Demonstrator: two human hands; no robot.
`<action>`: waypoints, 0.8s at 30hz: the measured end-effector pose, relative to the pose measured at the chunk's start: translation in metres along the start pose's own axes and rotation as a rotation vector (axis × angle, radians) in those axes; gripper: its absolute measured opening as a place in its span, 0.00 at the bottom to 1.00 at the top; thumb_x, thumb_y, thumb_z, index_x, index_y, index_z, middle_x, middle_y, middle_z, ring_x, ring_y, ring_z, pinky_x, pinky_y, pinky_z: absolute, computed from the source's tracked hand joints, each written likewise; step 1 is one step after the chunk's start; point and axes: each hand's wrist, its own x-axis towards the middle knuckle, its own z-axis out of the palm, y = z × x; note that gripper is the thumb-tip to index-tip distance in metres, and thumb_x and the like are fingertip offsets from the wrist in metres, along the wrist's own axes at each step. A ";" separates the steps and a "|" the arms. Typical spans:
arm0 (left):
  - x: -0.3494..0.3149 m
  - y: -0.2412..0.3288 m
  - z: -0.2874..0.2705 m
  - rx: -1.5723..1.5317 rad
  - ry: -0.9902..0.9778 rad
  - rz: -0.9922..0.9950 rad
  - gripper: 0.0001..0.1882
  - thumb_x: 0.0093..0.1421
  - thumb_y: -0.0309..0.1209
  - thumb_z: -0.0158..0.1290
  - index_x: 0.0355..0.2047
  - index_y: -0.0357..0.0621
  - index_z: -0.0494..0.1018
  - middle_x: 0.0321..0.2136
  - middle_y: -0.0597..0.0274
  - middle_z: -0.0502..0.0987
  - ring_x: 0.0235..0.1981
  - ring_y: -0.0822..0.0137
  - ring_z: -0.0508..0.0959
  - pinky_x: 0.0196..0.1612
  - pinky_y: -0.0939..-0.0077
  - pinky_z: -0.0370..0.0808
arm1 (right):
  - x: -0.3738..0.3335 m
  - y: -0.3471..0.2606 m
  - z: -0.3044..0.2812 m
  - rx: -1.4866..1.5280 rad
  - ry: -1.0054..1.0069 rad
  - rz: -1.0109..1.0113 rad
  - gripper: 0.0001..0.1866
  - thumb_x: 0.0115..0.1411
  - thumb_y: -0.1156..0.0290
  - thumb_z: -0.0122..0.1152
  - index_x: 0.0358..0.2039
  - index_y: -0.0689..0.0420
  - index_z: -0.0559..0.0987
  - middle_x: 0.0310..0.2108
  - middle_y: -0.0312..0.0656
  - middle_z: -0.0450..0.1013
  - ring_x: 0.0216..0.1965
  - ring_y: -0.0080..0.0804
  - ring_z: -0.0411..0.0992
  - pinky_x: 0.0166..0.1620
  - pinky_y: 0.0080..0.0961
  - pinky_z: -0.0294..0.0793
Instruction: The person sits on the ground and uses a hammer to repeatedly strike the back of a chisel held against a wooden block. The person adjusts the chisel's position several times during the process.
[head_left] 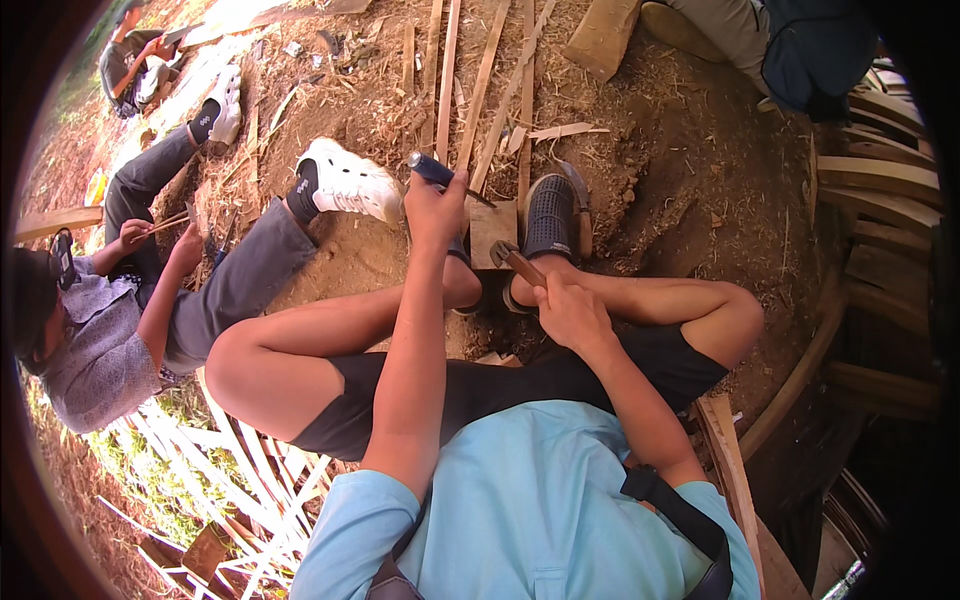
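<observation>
At the far left a co-worker [95,340] sits with a thin stick [165,225] between the hands, a pile of pale strips [250,490] lying behind on the ground. Next comes that person's white clog [350,180], planted just beside the wearer's left hand [437,212]. This hand is closed round a tool with a blue handle [432,168], its thin metal shaft slanting down to the right, toward the far edge of a wooden block [493,232]. The block lies on the ground between the wearer's feet; whether the shaft's tip touches it, I cannot tell. Beyond it, long slats [487,85] stretch away over the dirt. Right of the block's middle, the right hand [575,312] has its fingers wrapped round the handle of what looks like a hammer [520,262], its head by the block's near edge, well apart from the blue handle. Beside it stands a dark shoe [548,215]; far right, curved timbers [880,185] are stacked. As far as I can judge, both tools are in place, but the block shows no clear cut or hole, so most of its working seems left.
</observation>
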 end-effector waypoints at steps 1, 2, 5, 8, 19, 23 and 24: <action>-0.001 0.002 0.000 0.007 0.007 0.008 0.16 0.54 0.36 0.63 0.33 0.37 0.71 0.26 0.52 0.80 0.28 0.57 0.80 0.36 0.66 0.75 | 0.000 0.000 0.000 0.000 0.002 0.001 0.19 0.67 0.57 0.42 0.43 0.61 0.68 0.33 0.62 0.76 0.39 0.64 0.75 0.44 0.56 0.72; 0.000 0.002 0.001 0.008 0.001 0.002 0.17 0.54 0.36 0.63 0.33 0.37 0.71 0.26 0.52 0.80 0.29 0.57 0.80 0.36 0.66 0.75 | 0.000 0.001 0.000 -0.001 0.004 0.002 0.19 0.67 0.57 0.42 0.43 0.61 0.68 0.34 0.62 0.76 0.39 0.64 0.75 0.44 0.56 0.72; 0.002 -0.001 0.001 0.016 -0.003 -0.010 0.17 0.54 0.37 0.63 0.33 0.37 0.71 0.26 0.51 0.80 0.29 0.56 0.80 0.36 0.65 0.75 | 0.000 0.001 0.001 -0.016 -0.014 0.007 0.19 0.67 0.56 0.42 0.44 0.61 0.68 0.34 0.62 0.76 0.39 0.64 0.75 0.44 0.56 0.72; 0.001 0.003 0.000 0.029 -0.008 -0.010 0.17 0.54 0.37 0.63 0.33 0.38 0.71 0.26 0.51 0.80 0.30 0.55 0.80 0.36 0.64 0.75 | 0.000 0.002 0.000 -0.016 -0.010 0.006 0.19 0.67 0.56 0.42 0.44 0.61 0.68 0.34 0.63 0.76 0.39 0.64 0.75 0.44 0.56 0.72; -0.001 0.007 0.001 0.067 0.009 0.028 0.17 0.53 0.38 0.64 0.33 0.38 0.71 0.26 0.50 0.79 0.29 0.54 0.80 0.36 0.64 0.74 | 0.001 0.005 0.004 0.000 -0.002 -0.013 0.19 0.67 0.56 0.42 0.45 0.61 0.68 0.34 0.63 0.76 0.40 0.65 0.75 0.44 0.57 0.72; -0.001 0.007 0.000 0.036 -0.003 0.007 0.18 0.53 0.38 0.64 0.33 0.38 0.71 0.25 0.51 0.79 0.27 0.55 0.80 0.35 0.64 0.74 | 0.001 0.004 0.004 -0.007 0.002 -0.008 0.20 0.67 0.56 0.41 0.45 0.60 0.68 0.34 0.63 0.76 0.40 0.65 0.75 0.45 0.57 0.71; -0.004 0.009 0.000 0.040 0.003 0.014 0.18 0.52 0.38 0.64 0.33 0.38 0.71 0.25 0.52 0.79 0.27 0.55 0.79 0.35 0.64 0.74 | 0.000 0.003 0.003 -0.009 0.001 -0.007 0.20 0.67 0.56 0.41 0.45 0.60 0.68 0.34 0.63 0.76 0.40 0.65 0.75 0.45 0.57 0.71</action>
